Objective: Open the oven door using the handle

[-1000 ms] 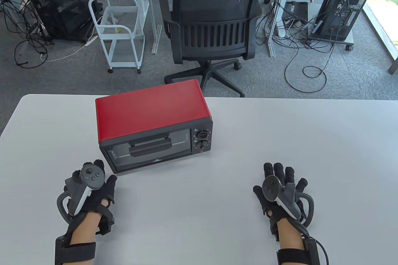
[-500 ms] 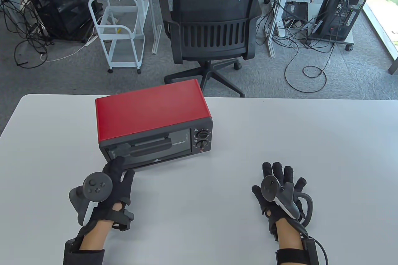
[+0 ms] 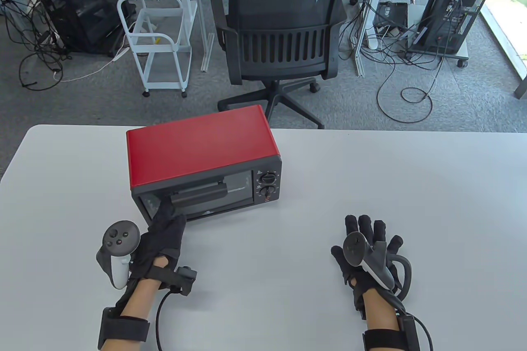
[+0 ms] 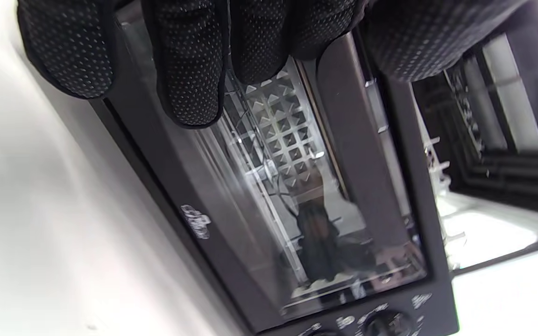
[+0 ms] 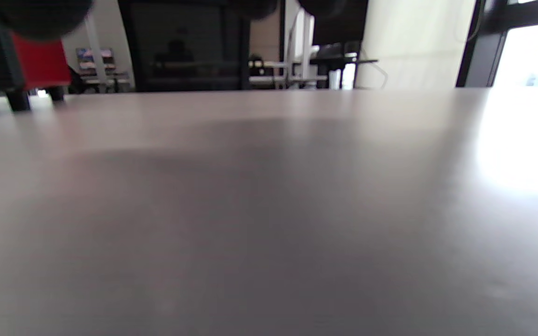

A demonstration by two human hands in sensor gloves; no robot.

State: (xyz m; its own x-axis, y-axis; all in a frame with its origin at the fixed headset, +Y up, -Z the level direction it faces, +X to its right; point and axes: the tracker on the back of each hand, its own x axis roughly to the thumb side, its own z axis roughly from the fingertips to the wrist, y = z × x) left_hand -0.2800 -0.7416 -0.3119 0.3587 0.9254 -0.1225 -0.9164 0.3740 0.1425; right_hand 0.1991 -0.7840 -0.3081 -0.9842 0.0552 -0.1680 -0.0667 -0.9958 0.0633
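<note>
1. At the left of the table view we see the black-gloved left hand [image 3: 162, 235] reaching up to the front of the oven, its fingertips at the left end of the handle; the grey tracker [image 3: 119, 244] sits on its back. In the left wrist view the gloved fingers [image 4: 189, 60] hang spread over the door glass and the thumb lies over the handle bar — we cannot tell whether they actually grip it.
2. The small red metal toaster oven [image 3: 197, 149] with a black front stands on the pale grey table [image 3: 370, 186], left of centre and turned slightly.
3. Its glass door [image 3: 230, 190] is shut, with the dark bar handle [image 3: 201, 194] across its upper part. Through the glass we make out a wire rack [image 4: 278, 186] and a patterned wall inside — no other contents that we can tell.
4. Two black round knobs [image 3: 267, 184] sit at the oven's right end.
5. Well to the right, the black-gloved right hand [image 3: 368, 248] rests flat on the table, fingers spread, holding nothing.
</note>
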